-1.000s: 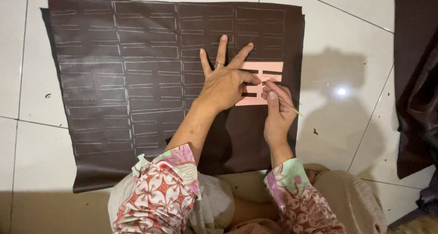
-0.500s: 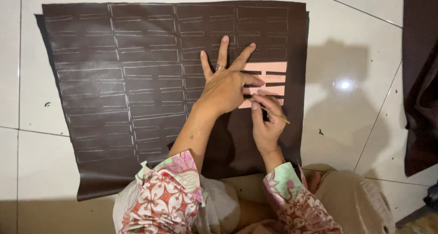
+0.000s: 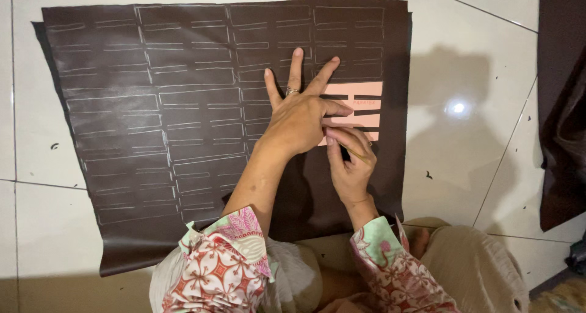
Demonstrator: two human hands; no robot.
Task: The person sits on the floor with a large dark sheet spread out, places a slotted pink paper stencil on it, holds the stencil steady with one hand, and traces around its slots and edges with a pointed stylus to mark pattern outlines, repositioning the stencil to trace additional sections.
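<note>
Shifted slightly downward: right hand (image 3: 349, 166), gripping thin pencil-like marker (image 3: 357, 155). Left hand (image 3: 302, 114), spread flat, pins pink slotted card template (image 3: 360, 110). Dark brown leatherette sheet (image 3: 183, 117): outlines fill 9-to-12 o'clock; 5 o'clock corner unmarked.

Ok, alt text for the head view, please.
Seen from above, the left hand presses a pink slotted template flat on a dark brown sheet, while the right hand holds a thin pencil at the template's lower edge. The sheet, covered in rows of traced outlines, lies on a white tiled floor.
</note>
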